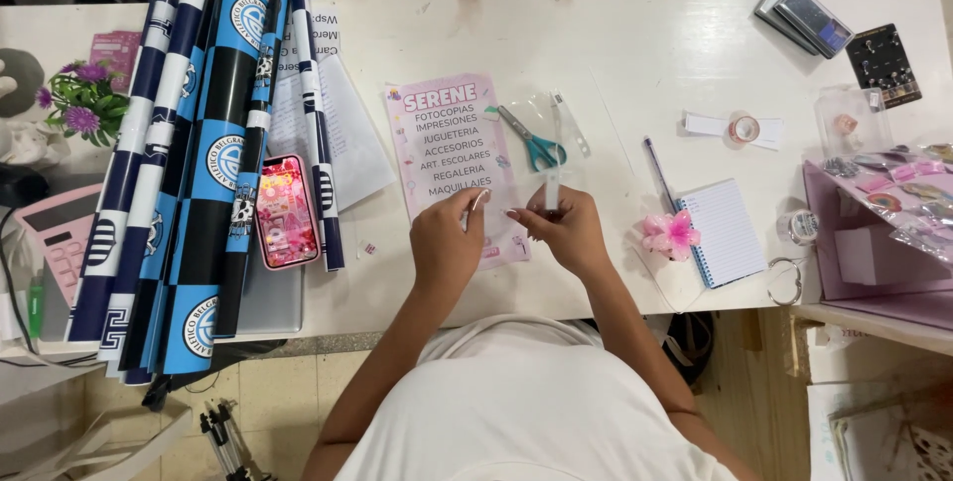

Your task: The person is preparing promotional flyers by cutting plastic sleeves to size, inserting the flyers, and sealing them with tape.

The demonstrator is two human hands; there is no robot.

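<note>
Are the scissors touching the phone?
Apart. The head view shows the scissors by the pink sheet, with bare white table separating them from the phone.

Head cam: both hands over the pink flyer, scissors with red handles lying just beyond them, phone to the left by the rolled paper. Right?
Not quite: the scissors have blue handles, not red, as the head view shows. The rest holds: both the left hand and the right hand are over the pink flyer, the scissors lie just beyond them, and the phone lies to the left by the rolled paper.
</note>
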